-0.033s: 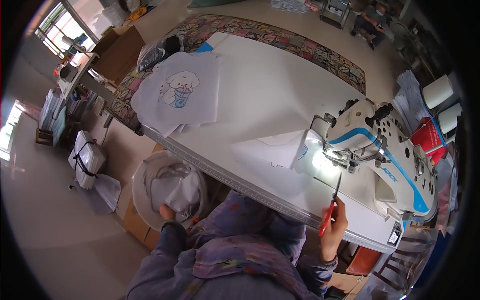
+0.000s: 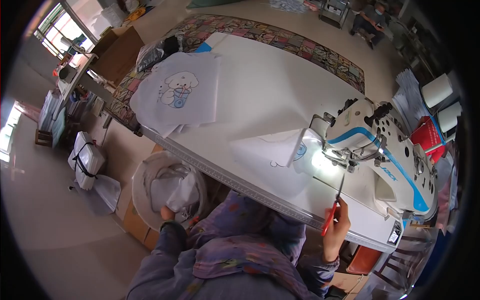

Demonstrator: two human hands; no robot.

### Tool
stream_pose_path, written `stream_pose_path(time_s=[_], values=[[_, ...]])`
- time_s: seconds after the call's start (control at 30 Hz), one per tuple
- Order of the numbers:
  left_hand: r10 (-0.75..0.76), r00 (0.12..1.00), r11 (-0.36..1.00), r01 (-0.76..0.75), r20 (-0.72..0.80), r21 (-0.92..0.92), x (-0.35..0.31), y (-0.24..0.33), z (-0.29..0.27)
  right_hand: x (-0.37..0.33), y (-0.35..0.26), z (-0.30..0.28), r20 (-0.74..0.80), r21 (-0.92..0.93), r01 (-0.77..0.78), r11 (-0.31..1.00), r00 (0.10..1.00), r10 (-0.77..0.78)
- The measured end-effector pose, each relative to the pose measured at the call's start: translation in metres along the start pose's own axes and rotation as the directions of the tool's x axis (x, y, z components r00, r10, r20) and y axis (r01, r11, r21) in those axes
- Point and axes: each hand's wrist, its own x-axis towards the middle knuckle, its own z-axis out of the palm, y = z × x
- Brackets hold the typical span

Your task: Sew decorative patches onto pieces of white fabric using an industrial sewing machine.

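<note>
White table [image 2: 260, 75]; red-handled scissors [image 2: 329, 218] in right fingers [image 2: 343, 209]; left fingers [image 2: 166, 213] beside cloth [image 2: 176, 189].

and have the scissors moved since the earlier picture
Yes, very slightly: the scissors in the right hand sit a touch further right, judged against the sewing machine.

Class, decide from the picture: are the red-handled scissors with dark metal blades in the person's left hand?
No, the red-handled scissors are in the right hand, while the left hand is at the round white tub.
</note>
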Motion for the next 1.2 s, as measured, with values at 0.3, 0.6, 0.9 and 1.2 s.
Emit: stream_pose_path(time_s=[0.3,0.6,0.9,1.2], values=[[0.202,0.732,0.822,-0.487,-0.651,-0.293,0.028,0.315,-0.179,-0.003,0.048,-0.073,-0.198,-0.713,-0.125,0.690,0.980,-0.026],[0.776,0.532,0.614,-0.761,-0.338,0.211,0.071,0.494,-0.174,0.036,-0.026,0.020,0.143,-0.209,0.286,0.935,0.955,-0.260],[0.810,0.584,0.557,-0.736,-0.055,0.385,0.137,0.437,-0.225,0.077,-0.009,0.037,0.242,-0.176,0.483,0.858,0.866,-0.438],[0.995,-0.044,0.013,-0.841,0.092,-0.541,-0.035,0.546,-0.180,0.084,-0.001,0.049,0.207,-0.259,0.546,0.797,0.837,-0.506]])
